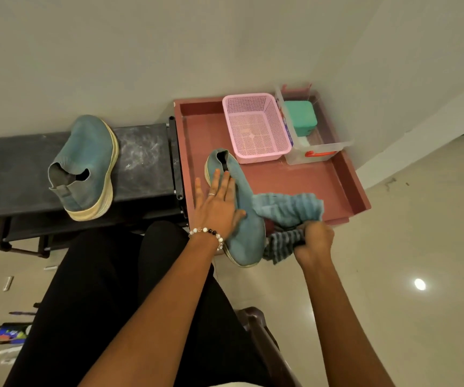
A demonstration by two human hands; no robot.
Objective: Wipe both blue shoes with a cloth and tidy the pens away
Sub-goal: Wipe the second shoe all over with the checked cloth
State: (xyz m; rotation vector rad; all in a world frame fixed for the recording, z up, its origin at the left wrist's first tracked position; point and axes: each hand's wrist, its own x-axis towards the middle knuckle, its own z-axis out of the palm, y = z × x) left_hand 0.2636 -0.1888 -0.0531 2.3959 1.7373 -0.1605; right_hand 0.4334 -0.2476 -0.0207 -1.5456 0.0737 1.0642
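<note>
One blue shoe (246, 219) with a cream sole lies in the reddish tray (345, 174), toe pointing toward me. My left hand (218, 203) rests flat on its left side, fingers straight. My right hand (313, 241) grips a blue striped cloth (288, 209) that drapes against the shoe's right side. The second blue shoe (85, 166) sits on its side on the black bench (141, 160) to the left. Several pens (4, 332) lie scattered on the floor at the lower left.
A pink mesh basket (256, 128) and a clear plastic box (313, 148) holding a green container (300, 117) stand at the back of the tray. My black-clad legs fill the lower middle. A dark chair part (256, 322) is at my right. Wall behind, tiled floor to the right.
</note>
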